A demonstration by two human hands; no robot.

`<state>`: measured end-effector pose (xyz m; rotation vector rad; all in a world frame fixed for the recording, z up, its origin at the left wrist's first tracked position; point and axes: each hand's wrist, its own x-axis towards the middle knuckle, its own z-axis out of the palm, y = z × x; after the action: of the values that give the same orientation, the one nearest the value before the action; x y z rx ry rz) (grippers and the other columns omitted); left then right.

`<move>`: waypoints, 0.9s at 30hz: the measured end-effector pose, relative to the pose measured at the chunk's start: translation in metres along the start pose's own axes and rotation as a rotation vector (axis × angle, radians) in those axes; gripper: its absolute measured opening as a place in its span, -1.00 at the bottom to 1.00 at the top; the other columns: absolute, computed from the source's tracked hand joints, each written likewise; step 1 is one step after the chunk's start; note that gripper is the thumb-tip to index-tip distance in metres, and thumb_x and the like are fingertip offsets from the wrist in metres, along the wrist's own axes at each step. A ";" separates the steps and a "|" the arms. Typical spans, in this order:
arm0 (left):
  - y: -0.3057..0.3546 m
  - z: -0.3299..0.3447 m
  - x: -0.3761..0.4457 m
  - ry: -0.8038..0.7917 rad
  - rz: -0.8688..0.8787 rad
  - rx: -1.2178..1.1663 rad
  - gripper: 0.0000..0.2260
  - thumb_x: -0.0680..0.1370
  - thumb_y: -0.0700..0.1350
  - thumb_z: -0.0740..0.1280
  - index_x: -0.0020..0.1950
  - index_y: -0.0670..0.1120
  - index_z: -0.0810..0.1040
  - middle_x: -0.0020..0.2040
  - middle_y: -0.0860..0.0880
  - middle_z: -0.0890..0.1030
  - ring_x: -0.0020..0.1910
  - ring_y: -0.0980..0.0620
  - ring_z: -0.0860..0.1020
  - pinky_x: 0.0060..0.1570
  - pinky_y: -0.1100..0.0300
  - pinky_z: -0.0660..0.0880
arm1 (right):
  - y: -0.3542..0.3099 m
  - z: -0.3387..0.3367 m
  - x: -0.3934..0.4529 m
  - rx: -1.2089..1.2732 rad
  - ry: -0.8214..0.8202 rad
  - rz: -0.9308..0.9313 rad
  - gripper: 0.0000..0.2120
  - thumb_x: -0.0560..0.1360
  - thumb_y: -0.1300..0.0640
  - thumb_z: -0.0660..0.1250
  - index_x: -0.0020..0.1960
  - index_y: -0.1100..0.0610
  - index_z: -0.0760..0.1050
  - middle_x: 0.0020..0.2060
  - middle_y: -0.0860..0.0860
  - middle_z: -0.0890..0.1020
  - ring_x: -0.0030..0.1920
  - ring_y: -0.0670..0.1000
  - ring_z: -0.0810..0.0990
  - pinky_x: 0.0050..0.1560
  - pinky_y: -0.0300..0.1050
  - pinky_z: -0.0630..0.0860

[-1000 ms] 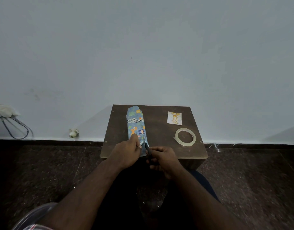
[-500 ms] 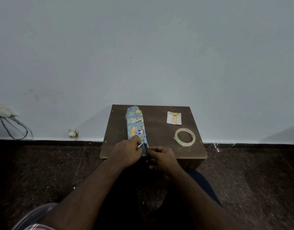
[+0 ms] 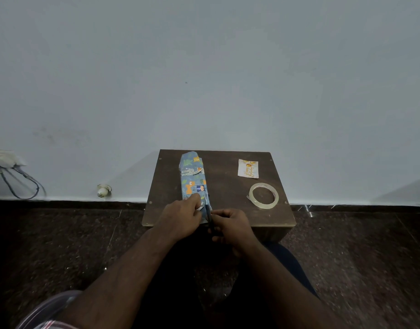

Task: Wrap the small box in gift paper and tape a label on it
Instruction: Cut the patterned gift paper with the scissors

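A long box wrapped in blue cartoon gift paper (image 3: pixel 192 176) lies lengthwise on the left half of a small dark wooden table (image 3: pixel 228 193). My left hand (image 3: pixel 180 216) pinches the loose paper at the box's near end. My right hand (image 3: pixel 232 226) grips dark scissors (image 3: pixel 209 217), whose blades point up along the paper's edge between both hands. A white label with gold print (image 3: pixel 248 168) lies at the table's far right. A roll of clear tape (image 3: pixel 263 195) lies flat in front of the label.
The table stands against a pale wall, over a dark speckled floor (image 3: pixel 62 245). A wall socket with looping cables (image 3: pixel 17 176) is at the far left. A small white object (image 3: pixel 104 189) sits by the skirting.
Both hands shifted very slightly; the scissors stay at the paper's near end. The box, label and tape have not moved.
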<state>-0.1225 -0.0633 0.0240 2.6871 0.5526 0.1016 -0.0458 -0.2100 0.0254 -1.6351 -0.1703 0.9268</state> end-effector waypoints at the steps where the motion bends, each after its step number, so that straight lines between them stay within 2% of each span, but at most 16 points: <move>1: 0.000 0.000 0.000 -0.004 -0.001 0.000 -0.87 0.62 -0.02 0.23 -0.01 0.00 0.29 0.03 -0.10 0.65 -0.24 -0.01 0.43 -0.21 0.15 0.32 | 0.000 0.000 0.000 0.001 -0.001 0.002 -0.91 0.59 0.24 0.34 -0.04 0.13 0.63 -0.19 0.11 0.68 -0.27 0.00 0.63 -0.30 -0.13 0.59; 7: 0.000 0.000 -0.001 -0.011 0.000 -0.009 -0.88 0.63 -0.02 0.22 0.00 -0.01 0.31 0.10 -0.11 0.65 -0.19 -0.02 0.50 -0.20 0.16 0.34 | 0.001 0.000 0.000 -0.007 -0.012 0.006 -0.89 0.59 0.26 0.33 -0.02 0.14 0.63 -0.17 0.09 0.69 -0.26 -0.01 0.65 -0.31 -0.17 0.59; 10: 0.001 0.000 -0.001 -0.012 -0.002 -0.009 -0.88 0.63 -0.02 0.22 0.00 -0.01 0.30 0.10 -0.12 0.65 -0.21 -0.01 0.47 -0.20 0.16 0.33 | 0.001 0.000 0.002 0.005 -0.002 0.005 -0.89 0.59 0.25 0.34 -0.04 0.14 0.64 -0.22 0.09 0.68 -0.28 0.00 0.63 -0.33 -0.16 0.58; 15: 0.000 0.002 -0.001 -0.009 -0.001 -0.020 -0.88 0.63 -0.02 0.22 0.02 -0.03 0.32 0.08 -0.11 0.65 -0.08 -0.12 0.60 -0.19 0.14 0.35 | 0.001 0.000 0.008 -0.005 0.007 0.029 -0.93 0.58 0.23 0.37 0.01 0.16 0.64 -0.22 0.10 0.68 -0.29 -0.01 0.64 -0.35 -0.17 0.57; 19: -0.002 0.002 -0.001 0.004 0.006 -0.025 -0.88 0.62 -0.02 0.22 0.01 -0.04 0.33 0.05 -0.10 0.66 -0.10 -0.13 0.60 -0.20 0.11 0.39 | 0.005 -0.001 0.011 -0.005 0.007 0.016 -0.91 0.57 0.24 0.38 0.04 0.18 0.65 -0.17 0.13 0.71 -0.26 0.01 0.66 -0.33 -0.16 0.57; 25: -0.002 0.003 -0.001 0.012 0.011 -0.037 -0.89 0.61 -0.03 0.23 0.00 -0.04 0.33 -0.03 -0.09 0.65 -0.13 -0.15 0.59 -0.18 0.07 0.44 | 0.006 0.000 0.017 0.000 0.014 0.026 -0.89 0.56 0.22 0.38 0.06 0.19 0.66 -0.24 0.11 0.69 -0.29 0.00 0.65 -0.34 -0.14 0.56; 27: -0.003 0.003 -0.001 0.009 0.015 -0.040 -0.89 0.62 -0.03 0.22 0.00 -0.03 0.33 -0.01 -0.09 0.65 -0.13 -0.14 0.59 -0.21 0.09 0.42 | 0.006 -0.001 0.019 -0.011 0.014 0.029 -0.89 0.56 0.22 0.39 0.06 0.18 0.66 -0.19 0.12 0.71 -0.29 0.00 0.66 -0.34 -0.15 0.56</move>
<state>-0.1244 -0.0625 0.0203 2.6534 0.5274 0.1270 -0.0348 -0.2013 0.0110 -1.6575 -0.1423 0.9373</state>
